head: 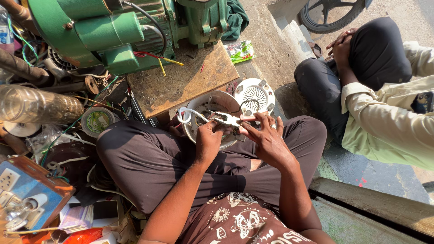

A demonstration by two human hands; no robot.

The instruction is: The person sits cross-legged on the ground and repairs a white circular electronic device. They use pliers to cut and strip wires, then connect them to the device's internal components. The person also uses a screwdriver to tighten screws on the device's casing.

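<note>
My left hand [209, 140] is closed around the handles of metal pliers [228, 119], whose jaws point right toward my right hand. My right hand [266, 138] pinches a small part or wire end at the plier tips. Both hands hover over a round white appliance housing [212, 101] that rests on my crossed legs, with a white cord [187, 113] looping from it. A round white perforated plate [255, 96] lies just beyond the housing.
A green motor pump [122, 31] stands on a worn wooden board [185, 79] ahead. Wire spools, a clear bottle [36, 106] and a blue switchboard [27, 190] crowd the left. Another person [379, 99] sits at right, hands clasped on a knee.
</note>
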